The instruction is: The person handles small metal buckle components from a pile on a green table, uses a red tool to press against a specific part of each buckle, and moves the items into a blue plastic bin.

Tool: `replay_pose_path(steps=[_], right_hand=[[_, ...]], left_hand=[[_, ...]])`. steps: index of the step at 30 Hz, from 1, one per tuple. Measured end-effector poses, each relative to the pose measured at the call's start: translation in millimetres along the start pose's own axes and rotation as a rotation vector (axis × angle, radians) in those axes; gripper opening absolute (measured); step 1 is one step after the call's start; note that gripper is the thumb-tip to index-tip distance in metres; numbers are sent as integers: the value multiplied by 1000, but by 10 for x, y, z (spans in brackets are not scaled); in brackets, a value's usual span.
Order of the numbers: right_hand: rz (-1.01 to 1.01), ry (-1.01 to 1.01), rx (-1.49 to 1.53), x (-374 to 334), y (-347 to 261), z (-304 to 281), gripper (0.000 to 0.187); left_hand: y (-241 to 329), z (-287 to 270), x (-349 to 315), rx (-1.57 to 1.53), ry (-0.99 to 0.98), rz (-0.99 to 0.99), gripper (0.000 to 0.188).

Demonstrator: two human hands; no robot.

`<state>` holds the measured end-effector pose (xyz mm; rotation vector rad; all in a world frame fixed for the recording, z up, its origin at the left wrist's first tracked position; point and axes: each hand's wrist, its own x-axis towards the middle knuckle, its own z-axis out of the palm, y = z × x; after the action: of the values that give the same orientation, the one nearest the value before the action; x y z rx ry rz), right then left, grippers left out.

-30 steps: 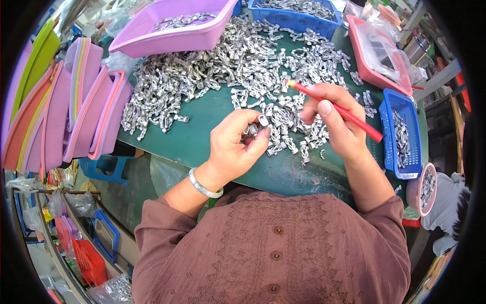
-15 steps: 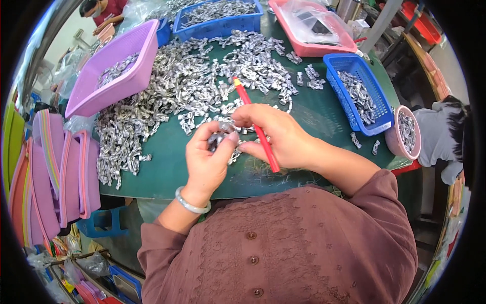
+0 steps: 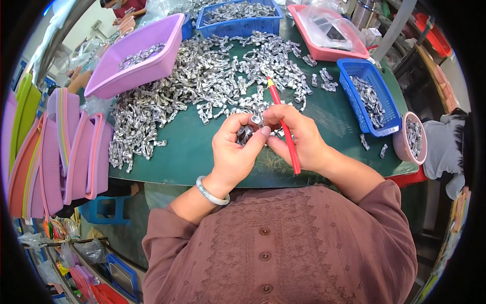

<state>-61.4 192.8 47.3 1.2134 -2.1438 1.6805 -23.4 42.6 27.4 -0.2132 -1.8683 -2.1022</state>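
My left hand (image 3: 235, 149) is curled around several small silvery metal parts (image 3: 245, 134), with one pinched upright at the thumb and forefinger. My right hand (image 3: 298, 134) is closed, its fingertips meeting the left hand's at that raised part. A red pencil-like stick (image 3: 288, 133) with a yellow band near its dark tip lies between the right thumb and fingers, its tip pointing away from me. Just beyond both hands spreads a large heap of similar metal parts (image 3: 167, 93) on the green tabletop (image 3: 324, 134).
A tilted purple basket (image 3: 109, 81) rests on the heap's left. Blue baskets (image 3: 243, 26) (image 3: 360, 119) and a small pink tub (image 3: 403, 144) hold more parts. A pink tray (image 3: 354, 52) carries plastic film. Stacked baskets (image 3: 76, 152) stand left; another person (image 3: 130, 9) sits far left.
The view has shifted, so the table contents appear farther right. My hands stay together, and a metal part now stands up more plainly between the fingertips.
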Motion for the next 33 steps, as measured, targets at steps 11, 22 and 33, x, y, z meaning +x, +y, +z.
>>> replay_pose_path(steps=[11, 22, 33], right_hand=[[18, 104, -29, -249, -113, -239, 38], [121, 398, -469, -677, -52, -1169, 39], [169, 482, -687, -1093, 574, -2096, 39]], left_hand=[[182, 59, -154, 101, -86, -101, 15], [-37, -299, -368, 233, -123, -181, 9], [-366, -797, -649, 435, 64, -70, 13]])
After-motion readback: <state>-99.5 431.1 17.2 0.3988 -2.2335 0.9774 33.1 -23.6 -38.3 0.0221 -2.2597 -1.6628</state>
